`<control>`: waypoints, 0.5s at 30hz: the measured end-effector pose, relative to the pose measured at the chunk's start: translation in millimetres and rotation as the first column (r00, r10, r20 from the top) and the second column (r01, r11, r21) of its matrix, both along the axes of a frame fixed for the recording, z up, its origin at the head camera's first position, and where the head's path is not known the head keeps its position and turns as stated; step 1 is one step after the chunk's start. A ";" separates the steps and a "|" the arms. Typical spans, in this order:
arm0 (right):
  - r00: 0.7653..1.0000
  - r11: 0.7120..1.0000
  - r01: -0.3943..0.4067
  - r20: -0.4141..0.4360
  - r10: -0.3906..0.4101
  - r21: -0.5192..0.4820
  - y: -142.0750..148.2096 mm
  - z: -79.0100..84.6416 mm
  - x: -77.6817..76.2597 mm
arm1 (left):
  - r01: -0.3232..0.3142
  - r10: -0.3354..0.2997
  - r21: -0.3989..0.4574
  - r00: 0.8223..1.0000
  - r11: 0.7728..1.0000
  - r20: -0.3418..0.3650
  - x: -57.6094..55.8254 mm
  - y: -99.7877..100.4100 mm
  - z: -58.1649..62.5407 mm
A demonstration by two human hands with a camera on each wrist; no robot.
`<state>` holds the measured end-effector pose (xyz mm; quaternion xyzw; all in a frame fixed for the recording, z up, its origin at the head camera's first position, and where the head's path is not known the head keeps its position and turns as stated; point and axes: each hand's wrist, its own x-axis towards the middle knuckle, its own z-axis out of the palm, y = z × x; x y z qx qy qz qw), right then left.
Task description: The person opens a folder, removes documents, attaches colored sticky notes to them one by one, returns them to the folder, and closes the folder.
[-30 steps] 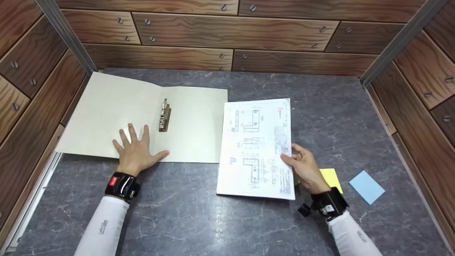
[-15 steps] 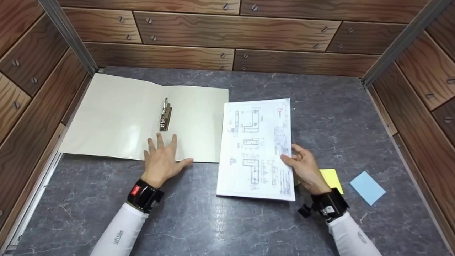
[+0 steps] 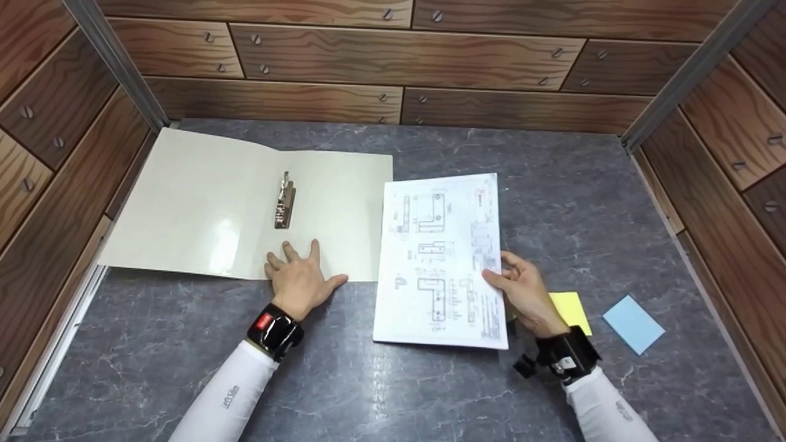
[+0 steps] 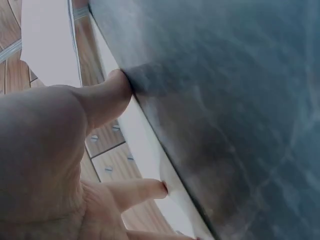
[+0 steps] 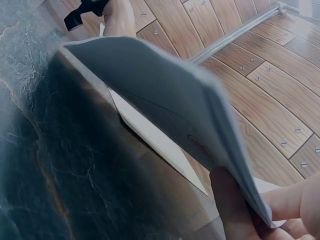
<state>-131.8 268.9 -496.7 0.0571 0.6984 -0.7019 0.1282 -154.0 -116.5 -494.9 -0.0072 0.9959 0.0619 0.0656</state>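
Observation:
A cream file folder [image 3: 190,202] lies spread wide on the left of the table, with a metal lever clip [image 3: 284,202] beside its fold. My left hand [image 3: 301,282] rests on the folder's near edge with fingers spread; in the left wrist view its thumb and fingertips touch that edge. Between thumb and fingers, my right hand [image 3: 528,294] pinches the right side of a stack of paper [image 3: 439,258] printed with technical drawings. The stack's left edge overlaps the folder's right edge. In the right wrist view the paper [image 5: 150,85] is tilted up off the table.
A yellow sticky-note pad [image 3: 571,312] sits partly behind my right wrist. Farther right lies a blue sticky-note pad [image 3: 634,324]. Wood-patterned walls [image 3: 405,55] enclose the grey marbled table [image 3: 571,184] at the back and both sides.
My left hand has slid right along the folder's near edge, from the left cover to below the clip. My right hand keeps its hold on the paper stack, nearly still.

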 end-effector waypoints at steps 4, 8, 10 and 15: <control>1.000 1.000 0.000 0.008 0.000 -0.005 0.4 -0.2 0.2 | 0.015 -0.015 0.005 0.999 1.000 0.032 -5.9 -2.7 1.5; 1.000 1.000 0.005 0.008 -0.005 0.001 0.3 -1.0 0.2 | 0.012 -0.013 0.023 0.998 1.000 0.060 -13.3 -7.8 2.7; 1.000 1.000 0.007 0.011 -0.007 0.005 -0.1 -0.5 0.1 | 0.003 -0.006 0.041 0.997 0.999 0.072 -17.6 -11.3 2.7; 1.000 1.000 0.006 0.017 -0.006 0.011 -0.6 0.6 0.1 | -0.005 -0.002 0.060 0.995 0.998 0.104 -28.5 -20.9 2.8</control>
